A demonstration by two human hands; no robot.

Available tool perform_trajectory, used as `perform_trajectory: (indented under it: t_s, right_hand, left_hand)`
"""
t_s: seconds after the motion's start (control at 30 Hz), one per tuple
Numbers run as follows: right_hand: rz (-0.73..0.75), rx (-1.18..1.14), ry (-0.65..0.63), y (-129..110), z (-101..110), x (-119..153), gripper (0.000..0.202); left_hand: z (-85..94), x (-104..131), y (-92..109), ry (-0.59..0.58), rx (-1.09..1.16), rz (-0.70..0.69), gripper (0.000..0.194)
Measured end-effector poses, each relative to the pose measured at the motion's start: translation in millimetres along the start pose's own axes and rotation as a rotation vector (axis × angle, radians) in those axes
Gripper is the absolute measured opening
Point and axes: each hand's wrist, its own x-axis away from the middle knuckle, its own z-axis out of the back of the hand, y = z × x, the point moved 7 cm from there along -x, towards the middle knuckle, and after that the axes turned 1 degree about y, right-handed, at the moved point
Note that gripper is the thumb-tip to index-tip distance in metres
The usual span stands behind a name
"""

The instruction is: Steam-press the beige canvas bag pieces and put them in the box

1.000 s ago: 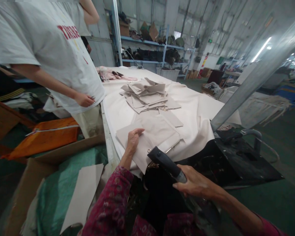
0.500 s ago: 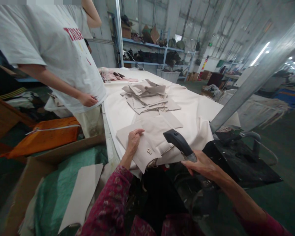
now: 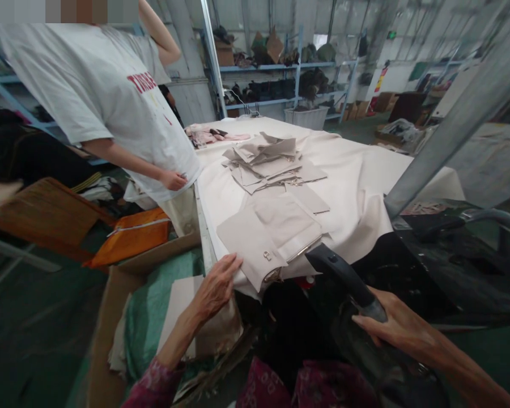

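Observation:
A beige fabric panel [image 3: 250, 241] with a small metal fitting [image 3: 267, 255] lies at the table's near edge, over other beige pieces. My left hand [image 3: 216, 283] is at its left corner, fingers stretched out and holding nothing that shows. On the right, my right hand [image 3: 382, 317] is wrapped round the grey lower part of a black curved handle-like tool [image 3: 344, 275], whose flat tip stands just right of the beige pieces. A loose pile of beige pieces [image 3: 267, 161] with metal parts sits farther back.
A person in a white T-shirt [image 3: 131, 107] stands at the table's left side. Below is a cardboard box [image 3: 104, 317] with green sheeting. A slanted metal pole [image 3: 446, 130] rises on the right, beside a black surface [image 3: 429, 266].
My left hand has slid off the panel toward its left corner and opened. My right hand has drawn right and down with the black tool, away from the pieces. The view has turned right.

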Motion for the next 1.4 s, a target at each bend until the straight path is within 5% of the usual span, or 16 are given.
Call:
perform_trajectory:
  t_s: [0.27,0.5,0.73,0.87,1.07,1.2,1.4]
  right_hand:
    - [-0.005,-0.059,0.021,-5.0,1.7,16.2,0.012]
    - [0.002,-0.09,0.073,10.1,11.2,31.4,0.013]
    - [0.049,-0.103,0.093,9.4,7.5,31.6,0.016]
    - [0.055,-0.091,0.082,11.0,7.1,36.0,0.016]
    - [0.128,-0.066,0.117,-6.3,15.6,41.9,0.009]
    - [0.132,-0.094,0.126,-33.7,21.0,40.3,0.009]
    - [0.235,-0.164,0.11,-73.0,21.4,23.1,0.01]
  left_hand:
    - [-11.1,-42.4,6.5,-0.054,-0.081,-0.128,0.045]
    - [-14.1,-23.5,17.3,-0.22,-0.06,-0.245,0.068]
    - [-0.9,-42.4,26.5,-0.066,0.019,-0.231,0.039]
    - [40.7,-75.3,26.4,0.166,0.265,-0.022,0.019]
    - [90.2,-134.2,26.3,0.468,0.404,0.167,0.035]
    - [86.3,-148.7,27.6,0.511,0.567,0.218,0.036]
    - [64.5,-133.8,31.0,0.488,0.758,0.236,0.03]
